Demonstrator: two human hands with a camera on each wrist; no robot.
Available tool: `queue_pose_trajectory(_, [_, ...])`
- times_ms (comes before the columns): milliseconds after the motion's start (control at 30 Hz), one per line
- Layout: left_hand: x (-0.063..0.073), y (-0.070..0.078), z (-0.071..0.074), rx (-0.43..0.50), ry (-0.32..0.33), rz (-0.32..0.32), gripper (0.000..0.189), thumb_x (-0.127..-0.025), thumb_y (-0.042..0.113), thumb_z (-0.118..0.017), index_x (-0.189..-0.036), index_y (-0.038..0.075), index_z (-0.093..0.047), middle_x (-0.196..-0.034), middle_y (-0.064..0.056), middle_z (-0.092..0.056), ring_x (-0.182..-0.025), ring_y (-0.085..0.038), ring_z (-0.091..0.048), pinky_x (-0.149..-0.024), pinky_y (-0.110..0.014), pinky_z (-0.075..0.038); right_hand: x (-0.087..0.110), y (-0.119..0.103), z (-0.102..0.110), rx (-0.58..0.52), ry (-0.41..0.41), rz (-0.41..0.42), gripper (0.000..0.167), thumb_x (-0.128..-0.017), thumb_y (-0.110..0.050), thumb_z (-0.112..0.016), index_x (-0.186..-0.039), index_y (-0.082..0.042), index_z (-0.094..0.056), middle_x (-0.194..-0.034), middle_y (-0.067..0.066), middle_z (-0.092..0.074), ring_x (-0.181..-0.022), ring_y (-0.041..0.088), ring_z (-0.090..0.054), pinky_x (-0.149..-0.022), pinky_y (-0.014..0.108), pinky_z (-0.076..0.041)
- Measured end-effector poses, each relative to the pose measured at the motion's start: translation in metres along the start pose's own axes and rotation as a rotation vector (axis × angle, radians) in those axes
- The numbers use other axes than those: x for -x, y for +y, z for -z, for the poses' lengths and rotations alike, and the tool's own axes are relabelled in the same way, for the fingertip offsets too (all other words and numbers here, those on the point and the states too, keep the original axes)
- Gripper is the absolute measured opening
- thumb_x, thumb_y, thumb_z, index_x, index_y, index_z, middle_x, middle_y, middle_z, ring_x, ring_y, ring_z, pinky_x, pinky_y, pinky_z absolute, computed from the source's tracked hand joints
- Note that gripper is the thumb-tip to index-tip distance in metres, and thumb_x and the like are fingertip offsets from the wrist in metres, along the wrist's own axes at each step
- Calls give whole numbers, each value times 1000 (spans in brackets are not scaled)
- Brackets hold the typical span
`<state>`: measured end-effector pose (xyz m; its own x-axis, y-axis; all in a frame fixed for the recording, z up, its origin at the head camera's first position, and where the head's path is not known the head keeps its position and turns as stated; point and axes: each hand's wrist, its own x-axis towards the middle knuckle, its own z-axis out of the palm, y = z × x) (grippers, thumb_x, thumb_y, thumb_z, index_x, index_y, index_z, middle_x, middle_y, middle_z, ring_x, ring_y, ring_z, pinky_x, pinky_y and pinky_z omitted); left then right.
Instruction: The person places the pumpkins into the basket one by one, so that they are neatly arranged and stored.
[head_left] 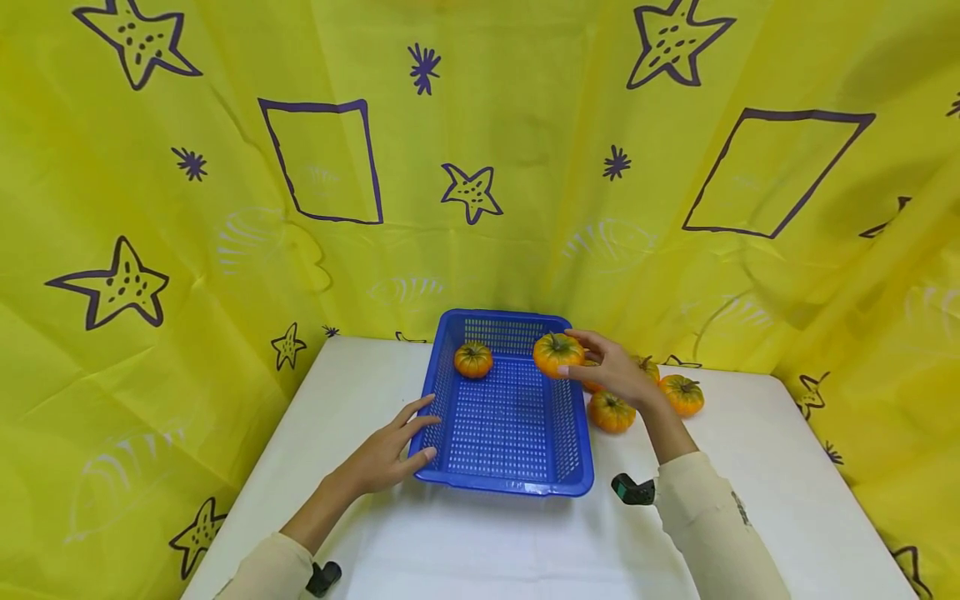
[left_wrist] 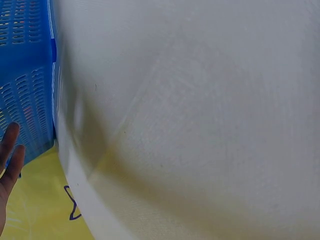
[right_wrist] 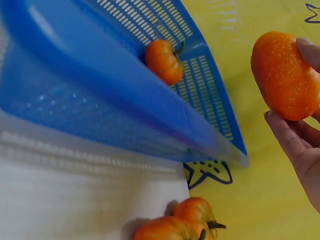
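Note:
My right hand (head_left: 611, 367) grips a small orange-and-green pumpkin (head_left: 558, 356) between thumb and fingers, above the right side of a blue plastic basket (head_left: 510, 485). In the right wrist view the held pumpkin (right_wrist: 282, 75) shows its speckled orange underside, higher than the basket rim. Another small pumpkin (head_left: 473, 360) sits inside the basket at its back left corner. My left hand (head_left: 386, 454) is at the basket's left side with fingers spread, fingertips right at the rim. Two of its fingers (left_wrist: 16, 162) show against the perforated wall in the left wrist view.
Several more small pumpkins lie on the white table (head_left: 757, 467) right of the basket, one near its wall (head_left: 611, 412) and another farther right (head_left: 682, 395). A yellow curtain (head_left: 525, 258) with purple drawings hangs behind and along both sides.

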<state>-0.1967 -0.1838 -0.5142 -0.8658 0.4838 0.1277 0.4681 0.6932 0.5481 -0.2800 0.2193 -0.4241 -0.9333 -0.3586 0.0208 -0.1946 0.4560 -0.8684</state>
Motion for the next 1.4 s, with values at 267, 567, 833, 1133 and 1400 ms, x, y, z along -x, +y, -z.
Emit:
queue_pose_trajectory(267, [0, 2, 1, 6, -5, 6, 51, -97, 37, -62, -143, 15, -55, -167, -1, -25, -143, -41, -42, -102, -64, -47, -15, -6, -13, -33, -21, 15, 73, -90, -24, -75, -153, -11, -40, -158, 19, -38, -141, 47, -41, -112, 61, -39])
queue_pose_trajectory(567, [0, 3, 2, 5, 3, 2, 51, -97, 42, -59, -143, 18, -55, -167, 2, -25, -144, -39, -42, -104, -62, -47, -31, -6, -28, -41, -82, -1, 75, -89, -22, -76, -153, -9, -40, -156, 20, -38, -135, 44, -48, -109, 55, -46])
queue_pose_trajectory(833, [1, 3, 3, 3, -6, 0, 52, -98, 45, -58, -143, 18, -55, -167, 1, -25, -143, -39, -43, -103, -61, -48, -40, -4, -40, -55, -100, -9, 72, -89, -20, -76, -151, -5, -42, -152, 22, -42, -131, 42, -54, -105, 50, -50])
queue_pose_trajectory(1133, [1, 4, 4, -2, -4, -10, 53, -98, 45, -58, -143, 18, -55, -167, 1, -25, -143, -38, -43, -104, -60, -48, -51, -1, -50, -89, -104, -20, 68, -91, -20, -75, -149, -4, -43, -147, 23, -46, -130, 42, -54, -108, 52, -48])
queue_pose_trajectory(1400, [0, 4, 3, 3, -1, 3, 51, -97, 42, -59, -142, 18, -56, -167, 1, -25, -142, -40, -44, -102, -61, -49, -58, -5, -63, -63, -113, -54, 70, -89, -21, -76, -148, -6, -43, -150, 21, -43, -137, 42, -46, -109, 54, -45])
